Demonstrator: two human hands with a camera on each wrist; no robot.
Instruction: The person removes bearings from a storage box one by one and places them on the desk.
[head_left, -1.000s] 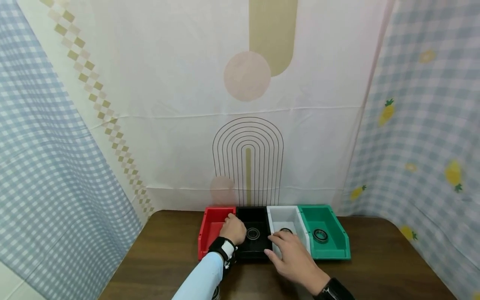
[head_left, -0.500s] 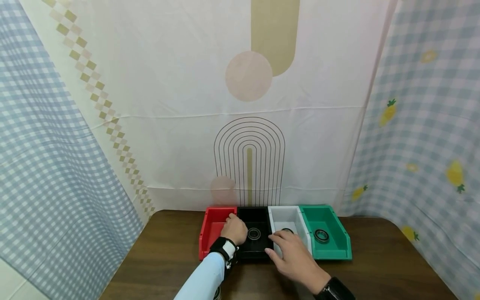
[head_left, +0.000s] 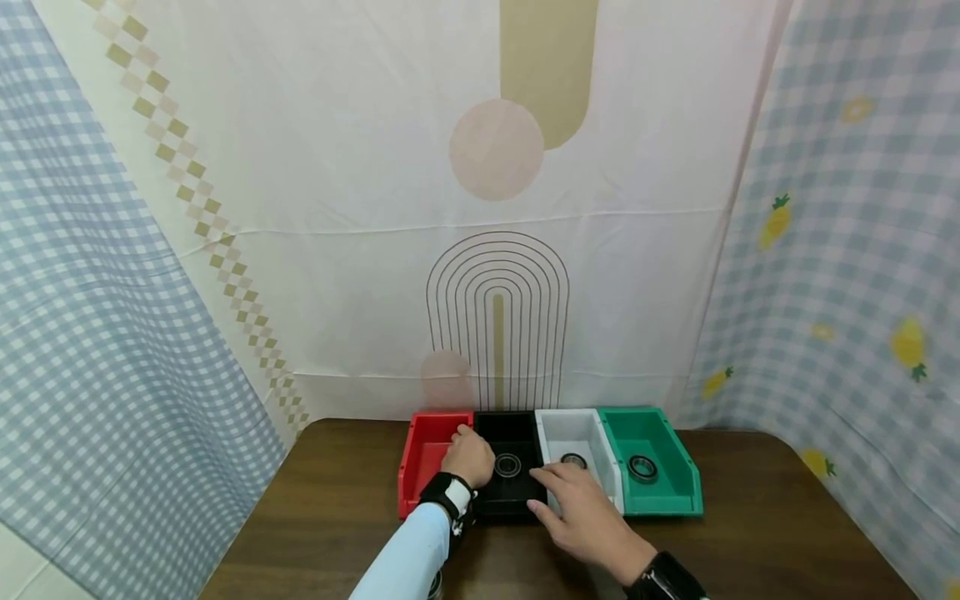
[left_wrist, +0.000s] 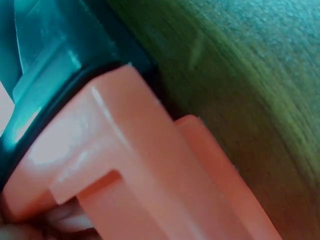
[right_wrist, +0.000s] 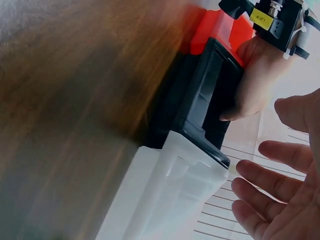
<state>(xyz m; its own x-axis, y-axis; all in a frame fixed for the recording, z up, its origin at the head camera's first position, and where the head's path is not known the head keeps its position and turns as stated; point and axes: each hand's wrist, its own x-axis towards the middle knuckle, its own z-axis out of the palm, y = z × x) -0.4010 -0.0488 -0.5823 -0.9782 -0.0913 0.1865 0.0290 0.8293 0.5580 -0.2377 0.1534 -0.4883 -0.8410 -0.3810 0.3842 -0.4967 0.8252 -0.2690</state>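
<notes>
In the head view my left hand (head_left: 468, 458) lies over the side where the red bin (head_left: 416, 467) meets the black bin (head_left: 517, 507). Its curled fingers grip the red bin's wall, and some fingertips show under the red rim (left_wrist: 135, 115) in the left wrist view. My right hand (head_left: 585, 512) hovers at the near end of the white bin (head_left: 551, 425), fingers relaxed and apart, holding nothing. Ring-shaped bearings lie in three bins: one bearing (head_left: 507, 466) in the black, another bearing (head_left: 573, 459) in the white, a third bearing (head_left: 642, 468) in the green bin (head_left: 675, 500).
The bins stand side by side at the back of a brown wooden table (head_left: 337, 475), against a patterned cloth (head_left: 360, 317). More metal rings (head_left: 435, 586) show partly beside the left sleeve (head_left: 405, 554) at the near edge.
The right hand has shifted very slightly, so more of the bearing in the white bin shows. The left hand and the bins stay where they were.
</notes>
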